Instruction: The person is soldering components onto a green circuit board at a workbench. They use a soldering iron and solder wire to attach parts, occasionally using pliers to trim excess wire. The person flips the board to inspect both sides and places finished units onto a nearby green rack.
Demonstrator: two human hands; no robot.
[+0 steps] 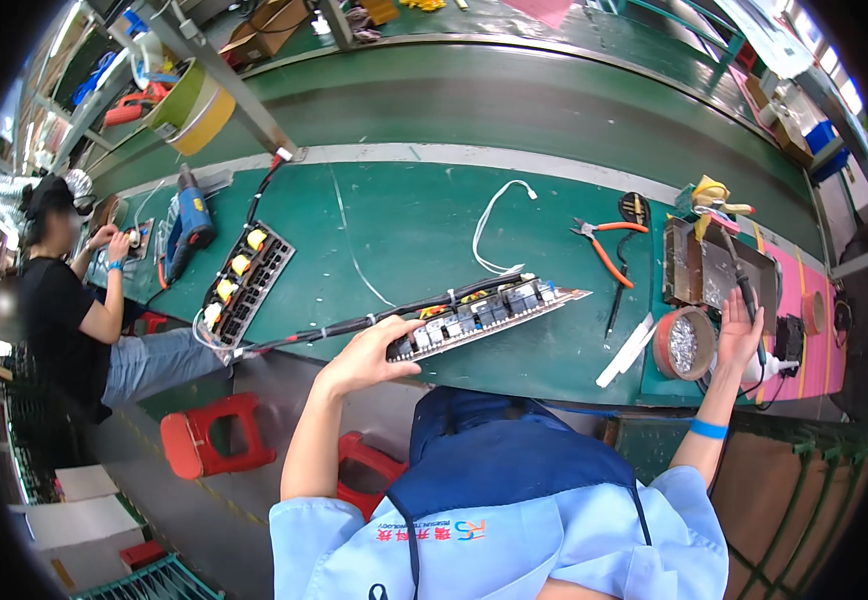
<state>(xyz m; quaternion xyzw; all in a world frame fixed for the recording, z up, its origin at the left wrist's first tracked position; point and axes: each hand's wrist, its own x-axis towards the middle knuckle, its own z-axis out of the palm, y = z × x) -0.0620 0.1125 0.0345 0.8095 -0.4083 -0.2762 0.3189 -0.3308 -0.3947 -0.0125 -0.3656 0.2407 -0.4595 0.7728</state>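
One circuit board [489, 318] sits between left fingers [398, 370].

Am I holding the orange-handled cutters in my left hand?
No, the left hand holds a circuit board, and the orange-handled cutters lie on the green table.

A blue drill [194, 212] lies on the green worktop [404, 220] near a seated person [64, 300], with a yellow bucket [204, 122] beyond and a red stool [186, 450] below.

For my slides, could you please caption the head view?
At a green workbench, the left hand grips a circuit board; the right hand is at a soldering iron.
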